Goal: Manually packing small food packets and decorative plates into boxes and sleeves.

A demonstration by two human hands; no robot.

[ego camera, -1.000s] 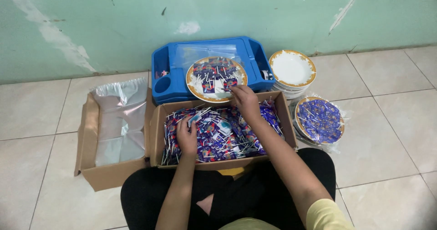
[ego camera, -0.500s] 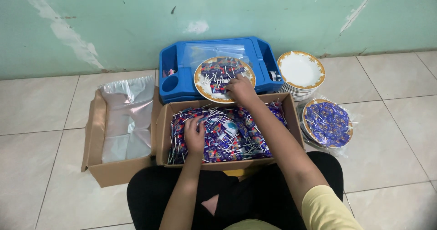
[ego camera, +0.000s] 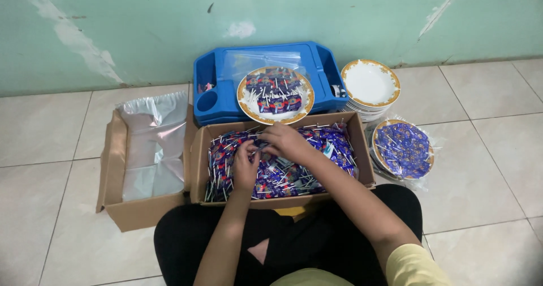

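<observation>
A person sits on the tiled floor (ego camera: 498,167) with a brown cardboard box (ego camera: 199,150) right in front of the knees. The box is full of lollipops (ego camera: 283,173) in blue and purple wrappers with thin white sticks.

Both hands are down in this box, close together near the middle. The left hand (ego camera: 245,167) lies on top of the lollipops with its fingers (ego camera: 244,149) bent down into the pile. The right hand (ego camera: 285,141) is just beside it, and its fingers (ego camera: 266,145) are curled and pinched around what looks like 1 lollipop stick. I cannot tell if the left hand has hold of anything.

Behind the box is a blue plastic tray (ego camera: 210,82) against the green wall (ego camera: 283,9). On the tray sits a white plate with a gold rim (ego camera: 243,96), and it has lollipops laid on it.

To the right of the tray is a stack of white plates (ego camera: 370,82), with no sweets on the top one. In front of that stack lies a plate of lollipops wrapped in clear plastic (ego camera: 403,149).

On the left is a 2nd cardboard box (ego camera: 110,167), touching the 1st box. It has a clear plastic bag (ego camera: 150,150) inside it.
</observation>
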